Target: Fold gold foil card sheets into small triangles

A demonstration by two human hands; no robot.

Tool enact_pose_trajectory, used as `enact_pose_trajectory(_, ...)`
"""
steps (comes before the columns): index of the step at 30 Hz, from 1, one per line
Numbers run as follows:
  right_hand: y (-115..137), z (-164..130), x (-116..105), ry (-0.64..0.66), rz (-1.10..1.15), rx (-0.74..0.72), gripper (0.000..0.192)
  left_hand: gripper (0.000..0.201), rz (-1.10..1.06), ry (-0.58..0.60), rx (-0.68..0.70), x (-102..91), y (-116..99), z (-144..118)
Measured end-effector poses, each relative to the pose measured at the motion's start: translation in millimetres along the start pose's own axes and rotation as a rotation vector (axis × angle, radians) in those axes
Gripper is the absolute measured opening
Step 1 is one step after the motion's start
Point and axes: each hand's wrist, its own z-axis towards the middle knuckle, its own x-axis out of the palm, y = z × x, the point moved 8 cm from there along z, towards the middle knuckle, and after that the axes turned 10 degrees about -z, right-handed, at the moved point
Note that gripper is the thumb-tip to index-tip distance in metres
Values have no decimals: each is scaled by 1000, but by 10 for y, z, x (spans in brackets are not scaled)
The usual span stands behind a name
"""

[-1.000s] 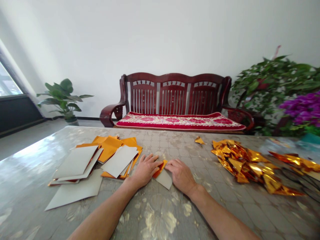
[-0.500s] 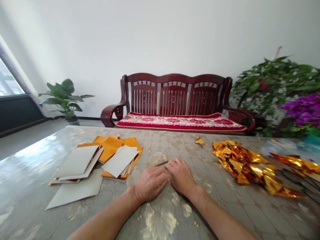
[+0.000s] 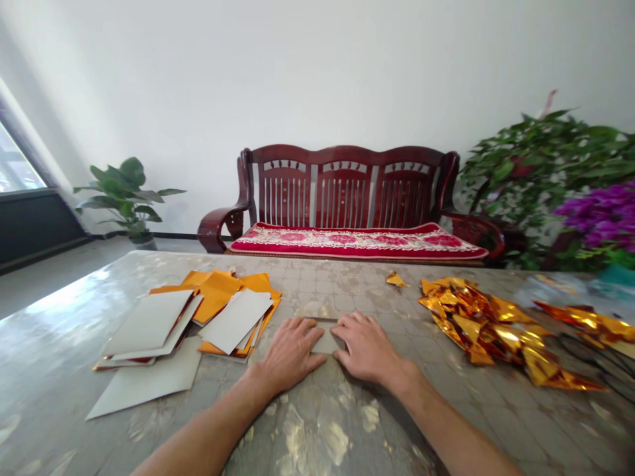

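Grey paper (image 3: 326, 342) lies pinned on the desk (image 3: 347, 423) under both flat, open hands, left hand (image 3: 290, 350) and right hand (image 3: 368, 347); even pressure outward would crease best.

a big white wall (image 3: 317, 66) is behind. a dark red wooden bench (image 3: 347, 192) with a red cushion (image 3: 357, 241) stands by it. green plants (image 3: 126, 195) sit near a bright window (image 3: 17, 168). the floor (image 3: 54, 268) is grey.

A grey folded paper sheet (image 3: 327, 340) lies flat on the table, partly covered.
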Motion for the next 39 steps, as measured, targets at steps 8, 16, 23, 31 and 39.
enact_pose_trajectory(8, 18, 17, 8, -12, -29, -12, 14, 37, -63, 61, 33, -62, 125, 32)
enact_pose_trajectory(16, 13, 18, 19, -34, -49, -7, 13, 36, -115, 79, 22, -76, 181, 65)
enact_pose_trajectory(23, 5, 41, 33, -74, -58, 16, 20, 29, -154, 36, 13, -92, 205, 64)
enact_pose_trajectory(31, -91, 0, -18, -108, 54, 42, 24, 32, -186, -13, -22, -72, 259, 73)
enact_pose_trajectory(39, -272, 84, 124, -110, -30, 267, 24, 28, -263, -111, -230, -33, 459, 130)
